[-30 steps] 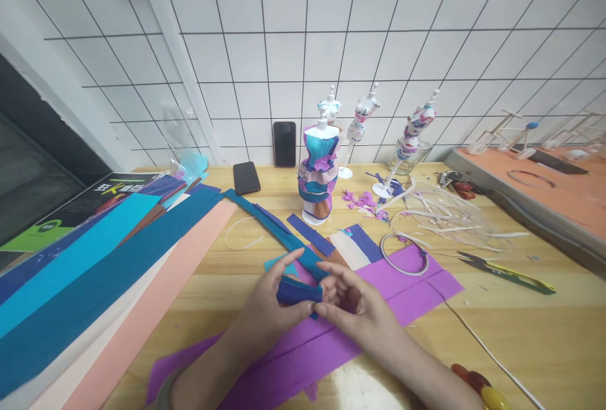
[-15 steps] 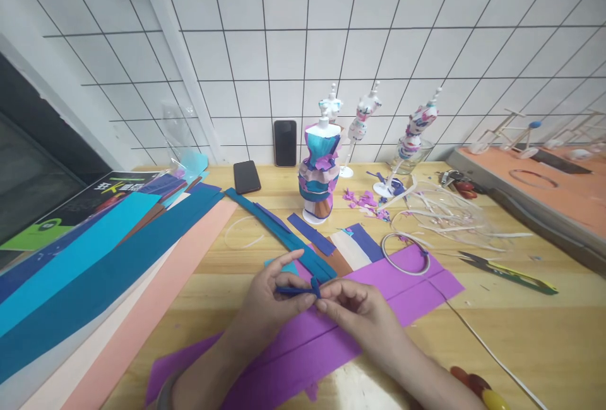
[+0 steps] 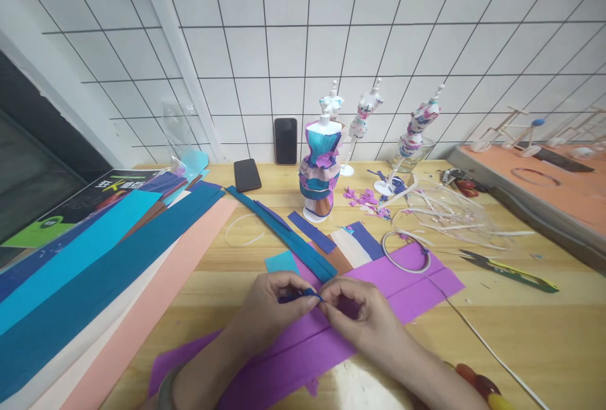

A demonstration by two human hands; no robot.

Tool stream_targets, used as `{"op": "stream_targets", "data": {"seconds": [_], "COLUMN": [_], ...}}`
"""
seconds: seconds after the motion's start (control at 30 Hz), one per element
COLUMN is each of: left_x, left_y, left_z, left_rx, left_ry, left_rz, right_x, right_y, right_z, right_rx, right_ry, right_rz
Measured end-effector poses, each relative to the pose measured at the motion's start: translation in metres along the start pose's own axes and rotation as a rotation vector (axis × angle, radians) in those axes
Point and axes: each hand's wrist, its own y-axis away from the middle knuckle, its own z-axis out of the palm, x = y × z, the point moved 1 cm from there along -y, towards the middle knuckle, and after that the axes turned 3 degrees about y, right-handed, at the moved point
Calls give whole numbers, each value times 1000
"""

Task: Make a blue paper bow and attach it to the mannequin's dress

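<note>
Pinching a crumpled dark-blue paper piece (image 3: pixel 309 293) between left hand (image 3: pixel 281 302) and right hand (image 3: pixel 354 306) above purple paper (image 3: pixel 303 353); shaping seems partway, miniature dress form (image 3: pixel 320 167) already layered, teal strip (image 3: pixel 284 232) lying unattached.

paper sheet (image 3: pixel 288 362): front centre | mannequins (image 3: pixel 318 176): behind it | paper strips (image 3: pixel 118 268): left | snips (image 3: pixel 493 266): right | coil (image 3: pixel 384 256): partly on sheet
</note>
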Motion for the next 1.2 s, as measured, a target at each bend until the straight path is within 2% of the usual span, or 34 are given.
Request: {"op": "stream_targets", "data": {"seconds": [0.17, 0.33, 0.7, 1.2], "left_x": [-5, -4, -4, -3], "left_y": [-2, -1, -2, -3], "left_z": [-1, 1, -2, 0], "left_rx": [42, 29, 34, 21], "left_ry": [190, 260, 202, 155], "left_rz": [-70, -74, -101, -43], "right_x": [1, 4, 8, 6], "right_y": [-1, -2, -4, -2], "right_z": [1, 1, 1, -1], "right_rx": [-9, 27, 52, 31], "right_ry": [-221, -272, -323, -320], "right_rz": [126, 135, 162, 146]}}
